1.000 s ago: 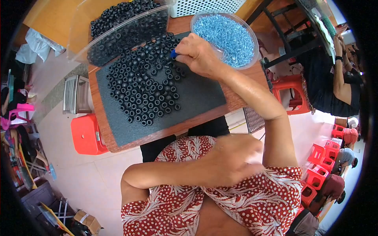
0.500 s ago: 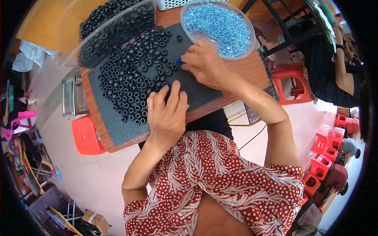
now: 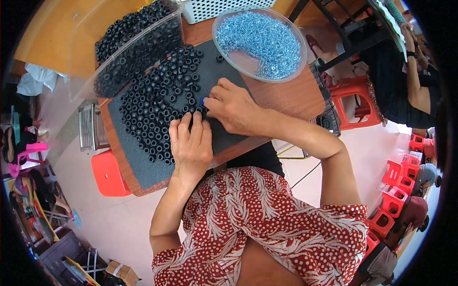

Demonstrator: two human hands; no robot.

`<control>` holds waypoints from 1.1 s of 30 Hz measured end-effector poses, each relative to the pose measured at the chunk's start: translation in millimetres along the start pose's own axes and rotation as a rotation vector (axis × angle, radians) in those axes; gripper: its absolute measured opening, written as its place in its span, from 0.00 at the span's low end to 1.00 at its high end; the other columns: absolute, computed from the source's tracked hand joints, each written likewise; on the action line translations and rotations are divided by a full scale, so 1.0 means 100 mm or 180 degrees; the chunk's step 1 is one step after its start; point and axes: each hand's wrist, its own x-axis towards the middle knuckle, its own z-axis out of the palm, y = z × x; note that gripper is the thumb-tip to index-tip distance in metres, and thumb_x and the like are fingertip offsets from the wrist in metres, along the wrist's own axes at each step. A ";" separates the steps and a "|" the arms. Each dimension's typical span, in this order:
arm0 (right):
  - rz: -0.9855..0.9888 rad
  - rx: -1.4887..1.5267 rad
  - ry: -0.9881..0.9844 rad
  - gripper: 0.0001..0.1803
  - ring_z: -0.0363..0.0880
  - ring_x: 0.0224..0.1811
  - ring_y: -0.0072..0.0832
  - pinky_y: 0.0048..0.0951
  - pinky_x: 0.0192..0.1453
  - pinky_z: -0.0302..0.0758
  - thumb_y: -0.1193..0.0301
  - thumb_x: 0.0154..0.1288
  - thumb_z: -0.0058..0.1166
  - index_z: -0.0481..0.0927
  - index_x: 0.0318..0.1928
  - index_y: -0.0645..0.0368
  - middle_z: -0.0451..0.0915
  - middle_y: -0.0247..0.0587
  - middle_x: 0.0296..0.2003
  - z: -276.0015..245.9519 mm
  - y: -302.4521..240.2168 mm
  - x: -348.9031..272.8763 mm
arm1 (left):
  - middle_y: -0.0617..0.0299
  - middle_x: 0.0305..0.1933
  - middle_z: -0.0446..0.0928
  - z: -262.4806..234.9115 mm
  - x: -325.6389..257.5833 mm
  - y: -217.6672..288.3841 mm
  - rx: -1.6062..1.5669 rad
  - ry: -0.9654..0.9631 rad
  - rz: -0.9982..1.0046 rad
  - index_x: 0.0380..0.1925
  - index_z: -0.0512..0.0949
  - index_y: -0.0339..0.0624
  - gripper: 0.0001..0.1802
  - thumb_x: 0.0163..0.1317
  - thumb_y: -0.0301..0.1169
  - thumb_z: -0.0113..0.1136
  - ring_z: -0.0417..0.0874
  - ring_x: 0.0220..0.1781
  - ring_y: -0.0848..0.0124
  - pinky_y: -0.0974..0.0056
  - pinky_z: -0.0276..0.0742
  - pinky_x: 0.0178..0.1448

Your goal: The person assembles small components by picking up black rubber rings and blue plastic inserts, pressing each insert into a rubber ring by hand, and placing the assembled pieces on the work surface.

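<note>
Small black ring-shaped plastic parts [image 3: 152, 109] lie loosely spread over a dark grey mat [image 3: 136, 164] on the table. My left hand [image 3: 192, 145] rests palm down at the near right edge of this spread, fingers stretched forward, tips touching the rings. Just right of it, my right hand [image 3: 234, 107] is closed in a pinch beside the rings. A small blue thing [image 3: 204, 101] shows at its fingertips; its kind is unclear, and most of it is hidden. One black ring [image 3: 220, 58] sits apart near a clear round tub [image 3: 301, 62] of tiny shiny light-blue pieces [image 3: 260, 38].
A clear plastic box [image 3: 143, 59] with more black rings leans at the far left. Behind stands a white perforated basket [image 3: 210, 9]. The wooden table [image 3: 291, 100] has red stools [image 3: 109, 174] beside it. At right, a person in black [image 3: 405, 86] works at another table.
My right hand has come nearer and left, from by the tub to beside my left hand. My left hand has shifted slightly left. The whole view has tilted a little.
</note>
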 end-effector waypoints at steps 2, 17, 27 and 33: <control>-0.0041 0.0119 0.0206 0.13 0.67 0.34 0.39 0.34 0.33 0.69 0.78 0.42 0.59 0.75 0.33 0.61 0.71 0.42 0.27 -0.01 0.02 0.00 | 0.50 0.43 0.76 -0.02 0.02 0.01 -0.0027 0.0055 0.0002 0.33 0.76 0.31 0.13 0.46 0.26 0.59 0.74 0.46 0.57 0.52 0.67 0.49; -0.0279 -0.1655 0.0254 0.10 0.66 0.36 0.36 0.34 0.37 0.67 0.75 0.44 0.50 0.74 0.32 0.62 0.70 0.41 0.31 -0.13 0.14 0.34 | 0.51 0.37 0.77 -0.23 0.05 0.10 -0.0447 0.0471 -0.0156 0.32 0.76 0.31 0.11 0.49 0.26 0.59 0.76 0.40 0.59 0.56 0.69 0.45; -0.1236 -0.3448 -0.1285 0.08 0.66 0.41 0.28 0.27 0.49 0.59 0.68 0.51 0.49 0.78 0.28 0.58 0.72 0.30 0.25 -0.33 0.37 0.58 | 0.54 0.39 0.78 -0.24 0.06 0.14 -0.0649 0.0565 -0.0277 0.32 0.77 0.34 0.11 0.47 0.24 0.62 0.77 0.42 0.59 0.55 0.68 0.47; -0.0862 -0.2105 -0.0752 0.06 0.67 0.40 0.29 0.29 0.48 0.60 0.71 0.46 0.56 0.75 0.27 0.59 0.73 0.34 0.28 -0.33 0.31 0.49 | 0.54 0.38 0.78 -0.30 0.06 0.10 -0.0812 0.0628 -0.0426 0.33 0.77 0.34 0.10 0.49 0.23 0.60 0.77 0.41 0.59 0.57 0.69 0.45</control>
